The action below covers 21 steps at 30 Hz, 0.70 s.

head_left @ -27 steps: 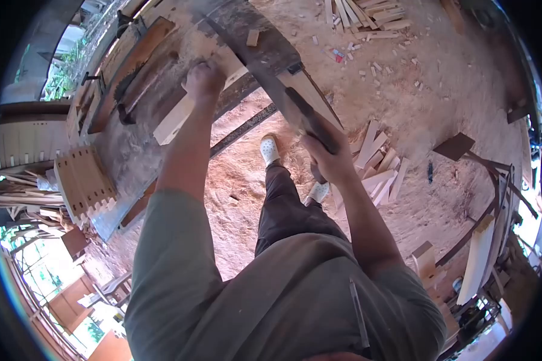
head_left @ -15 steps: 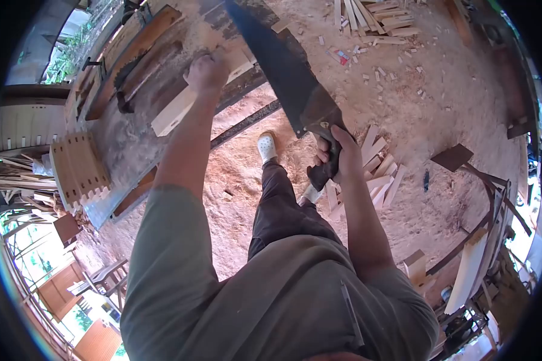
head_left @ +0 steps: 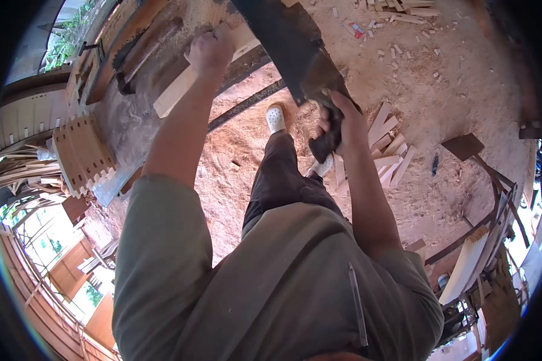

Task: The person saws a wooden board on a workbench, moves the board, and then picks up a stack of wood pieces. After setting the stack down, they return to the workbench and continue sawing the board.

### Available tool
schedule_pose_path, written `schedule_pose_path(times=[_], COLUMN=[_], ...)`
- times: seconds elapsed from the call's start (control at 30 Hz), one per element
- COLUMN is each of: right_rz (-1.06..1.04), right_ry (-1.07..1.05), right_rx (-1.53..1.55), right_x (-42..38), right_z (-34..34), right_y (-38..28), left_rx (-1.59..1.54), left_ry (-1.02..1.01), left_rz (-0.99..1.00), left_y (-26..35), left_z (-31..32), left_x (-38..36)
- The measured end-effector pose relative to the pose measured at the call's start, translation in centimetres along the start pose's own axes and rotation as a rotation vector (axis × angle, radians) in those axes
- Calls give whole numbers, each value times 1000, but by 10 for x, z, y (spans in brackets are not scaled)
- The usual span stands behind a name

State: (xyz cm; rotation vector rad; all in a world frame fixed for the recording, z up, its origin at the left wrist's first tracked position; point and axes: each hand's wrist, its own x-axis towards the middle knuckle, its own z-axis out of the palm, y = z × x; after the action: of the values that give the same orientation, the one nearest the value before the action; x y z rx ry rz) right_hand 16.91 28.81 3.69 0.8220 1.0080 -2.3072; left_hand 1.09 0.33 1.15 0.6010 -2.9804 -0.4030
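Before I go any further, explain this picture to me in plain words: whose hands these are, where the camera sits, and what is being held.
There is no machine here, only a person's two bare hands. The camera is worn on the head and looks forward and down, so you see the wearer's own shirt, arms and shoes. The left hand rests on a pale wooden board, which lies on the workbench. The right hand has its grip closed around the handle of a handsaw; whether the blade touches the board is hard to tell. Also on the bench is what looks like a hammer. Wood strips lie on the floor.
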Motion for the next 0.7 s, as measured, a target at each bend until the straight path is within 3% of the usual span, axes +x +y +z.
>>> schedule_pose_path(times=[0.1, 0.17, 0.23, 0.33, 0.37, 0.43, 0.47, 0.53, 0.6, 0.67, 0.7], right_rz=[9, -12, -37, -324, -327, -613, -629, -653, -666, -660, -673], right_ry=[-58, -38, 20, -48, -71, -72, -64, -49, 13, 196, 205], right_rx=[57, 41, -24, -302, -339, -630, -627, -573, -586, -518, -463], right_x=[-25, -2, 28, 35, 29, 1, -9, -28, -56, -89, -101], right_z=[-26, -16, 9, 50, 55, 46, 31, -21, -80, -122, -146], right_y=[5, 7, 0, -23, -28, -32, -33, -24, -17, -7, 0], left_rx=[-2, -14, 4, -14, -83, -186, -222, -602, -668, -189, -152], left_ry=[-48, 52, 21, -26, 35, 186, 214, 168, 146, -89, 48], left_rz=[-39, -11, -34, -86, -33, 62, 38, 233, 271, 401, 455], left_y=[0, 0, 5, 13, 8, 1, -3, -21, -31, -36, -42], left_z=[3, 8, 8, -9, 1, 22, 29, 36, 16, -31, -26], left_x=[4, 0, -6, -7, -4, -6, -6, -3, -13, -38, -48])
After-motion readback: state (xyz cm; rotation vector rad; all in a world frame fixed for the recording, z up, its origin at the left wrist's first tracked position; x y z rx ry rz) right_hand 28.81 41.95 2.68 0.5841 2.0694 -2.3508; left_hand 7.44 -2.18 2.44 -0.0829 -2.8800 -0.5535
